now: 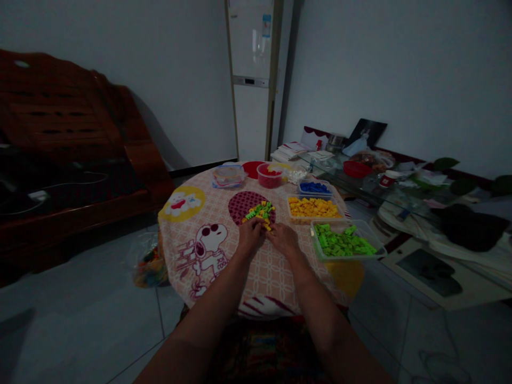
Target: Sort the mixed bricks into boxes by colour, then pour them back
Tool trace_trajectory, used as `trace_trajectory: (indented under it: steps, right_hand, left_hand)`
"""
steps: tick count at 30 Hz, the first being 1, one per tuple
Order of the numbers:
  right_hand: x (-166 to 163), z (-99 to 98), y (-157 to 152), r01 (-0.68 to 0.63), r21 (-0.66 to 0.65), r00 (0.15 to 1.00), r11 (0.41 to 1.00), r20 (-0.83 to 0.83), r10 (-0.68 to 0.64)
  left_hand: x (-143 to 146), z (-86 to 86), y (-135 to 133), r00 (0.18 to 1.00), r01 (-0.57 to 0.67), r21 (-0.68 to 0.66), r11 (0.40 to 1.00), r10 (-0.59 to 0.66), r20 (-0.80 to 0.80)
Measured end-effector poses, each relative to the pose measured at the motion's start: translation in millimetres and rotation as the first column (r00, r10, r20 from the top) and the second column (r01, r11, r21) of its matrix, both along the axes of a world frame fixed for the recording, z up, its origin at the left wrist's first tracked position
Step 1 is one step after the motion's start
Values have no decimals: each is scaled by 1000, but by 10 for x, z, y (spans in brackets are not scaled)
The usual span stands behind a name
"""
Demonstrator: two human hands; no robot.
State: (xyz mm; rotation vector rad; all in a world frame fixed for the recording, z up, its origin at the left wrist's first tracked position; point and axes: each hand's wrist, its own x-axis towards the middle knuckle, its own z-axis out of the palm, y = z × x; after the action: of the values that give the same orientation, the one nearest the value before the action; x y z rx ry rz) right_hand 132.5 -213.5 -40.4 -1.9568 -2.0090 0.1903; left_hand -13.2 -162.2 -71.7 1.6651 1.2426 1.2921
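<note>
Both hands meet near the middle of a round table covered with a patterned cloth (276, 274). My left hand (250, 234) is closed, its fingers around the near end of a cluster of green and yellow building blocks (260, 209). My right hand (284, 238) is also closed, its fingertips pinching at the yellow blocks (267, 226) on that near side. The fingers hide part of the cluster, and whether all its blocks are joined is too small to tell. To the right stand clear tubs of green blocks (340, 241), yellow blocks (314, 207) and blue blocks (314, 187).
A round tub with red pieces (270, 177), white pieces (296, 175) and a lidded clear box (229, 176) stand at the table's back. A cluttered glass side table (362, 184) adjoins on the right. A wooden bench (72, 133) is at left, with a plastic bag (150, 266) on the floor.
</note>
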Motion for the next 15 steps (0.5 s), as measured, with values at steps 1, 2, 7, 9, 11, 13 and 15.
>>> trace_trajectory:
  steps: [1, 2, 7, 9, 11, 13, 15]
  right_hand:
    - [14, -9, -3, -7, 1, 1000, 1000, -6, 7]
    - [29, -18, -6, -11, 3, 1000, 1000, -16, 11]
    - [76, -79, -22, 29, 90, 986, 995, -167, -14]
    - [83, -118, -26, 61, 142, 962, 988, -273, -20]
    - [90, -155, -18, 123, 186, 926, 975, -376, -45]
    - [111, -177, 11, 219, 235, 884, 947, -458, -91]
    - [157, -167, 65, 321, 309, 841, 895, -528, -119]
  left_hand:
    - [1, -4, 0, 1000, 8, -3, 1000, -8, 4]
    - [3, -12, 2, 1000, 13, -9, 1000, -13, 9]
    - [6, -60, 27, 999, 34, -18, 999, -34, 20]
    - [7, -64, 30, 999, 35, -11, 999, -34, 9]
    - [12, -58, 27, 999, 33, -12, 999, -33, 3]
    - [19, -50, 21, 999, 34, -19, 999, -34, 5]
    - [24, -43, 17, 999, 38, -27, 999, -38, 11]
